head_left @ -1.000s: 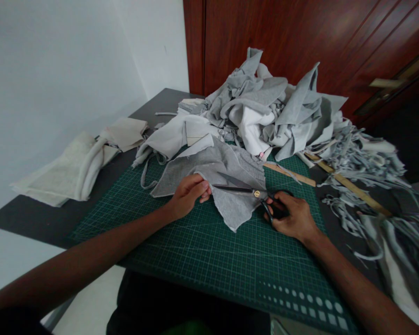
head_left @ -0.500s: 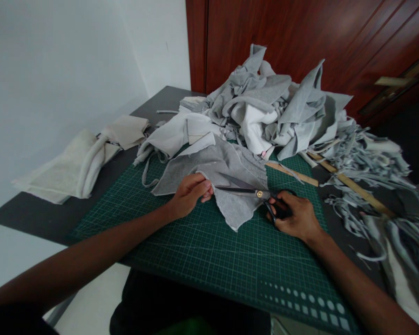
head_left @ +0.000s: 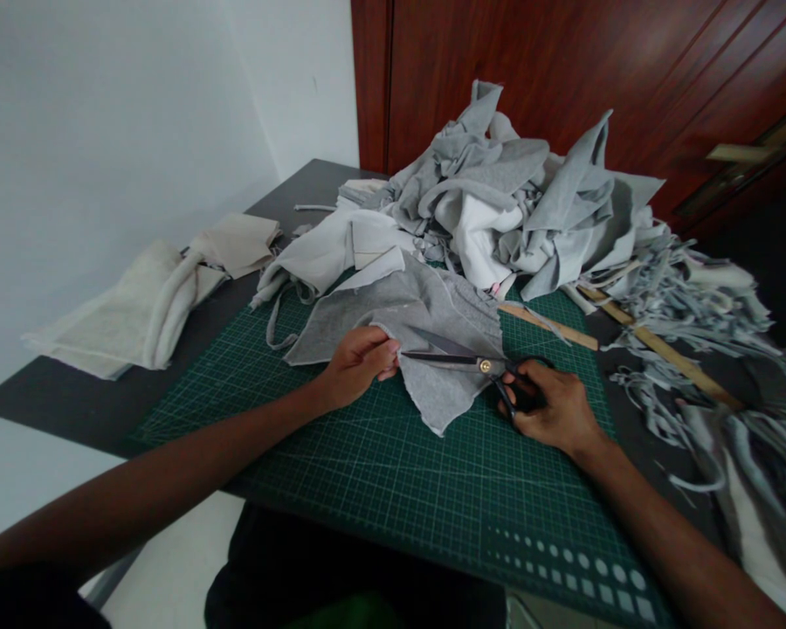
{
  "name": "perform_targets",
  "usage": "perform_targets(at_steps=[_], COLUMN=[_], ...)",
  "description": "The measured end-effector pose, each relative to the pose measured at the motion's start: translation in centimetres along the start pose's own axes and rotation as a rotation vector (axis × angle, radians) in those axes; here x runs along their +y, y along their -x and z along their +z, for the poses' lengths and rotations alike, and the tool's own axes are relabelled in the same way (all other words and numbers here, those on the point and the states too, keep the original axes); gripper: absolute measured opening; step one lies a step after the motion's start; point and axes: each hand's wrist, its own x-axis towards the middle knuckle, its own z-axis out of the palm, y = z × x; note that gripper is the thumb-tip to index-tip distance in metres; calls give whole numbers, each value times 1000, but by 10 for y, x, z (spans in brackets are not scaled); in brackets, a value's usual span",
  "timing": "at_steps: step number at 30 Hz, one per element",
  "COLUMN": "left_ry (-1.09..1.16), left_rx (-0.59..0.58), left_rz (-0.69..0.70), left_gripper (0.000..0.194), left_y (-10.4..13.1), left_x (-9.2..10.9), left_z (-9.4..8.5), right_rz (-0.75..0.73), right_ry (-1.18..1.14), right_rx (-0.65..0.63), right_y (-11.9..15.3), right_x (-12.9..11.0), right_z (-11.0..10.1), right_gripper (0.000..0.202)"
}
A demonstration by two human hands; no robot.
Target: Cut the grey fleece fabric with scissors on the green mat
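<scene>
A piece of grey cloth (head_left: 438,393) lies on the green cutting mat (head_left: 393,489). My left hand (head_left: 361,362) pinches the edge of this cloth near its middle. In my right hand (head_left: 554,406) are black-handled scissors (head_left: 486,366), my fingers through the handles. Their blades are parted and point left across the cloth, with the lower blade's tip close to my left fingertips. Part of the cloth spreads behind the blades, and a corner of it hangs toward me in front of them.
Behind the cloth rises a heap of grey and white fabric (head_left: 517,192). Thin scraps (head_left: 687,297) lie at the right beside a wooden strip (head_left: 668,354). A shorter wooden strip (head_left: 556,328) rests on the mat. Folded pale cloth (head_left: 124,314) is at the left.
The scissors have shifted very slightly to the left, and their blades look a little wider apart. My left hand still pinches the cloth in nearly the same place.
</scene>
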Motion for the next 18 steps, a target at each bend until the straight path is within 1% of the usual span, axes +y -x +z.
perform_targets(at_steps=[5,11,18], left_ry=[-80,-129,-273], left_rx=[-4,-6,2], left_rz=[23,54,66], left_gripper=[44,39,41], left_y=[0,0,0], left_x=[3,2,7], left_z=[0,-1,-3], right_rz=[-27,-18,5], right_ry=[-20,-51,-79], right_rx=[19,12,-28], right_y=[-2,-2,0], right_x=[-2,-3,-3], right_z=[0,1,4], right_gripper=[10,10,12])
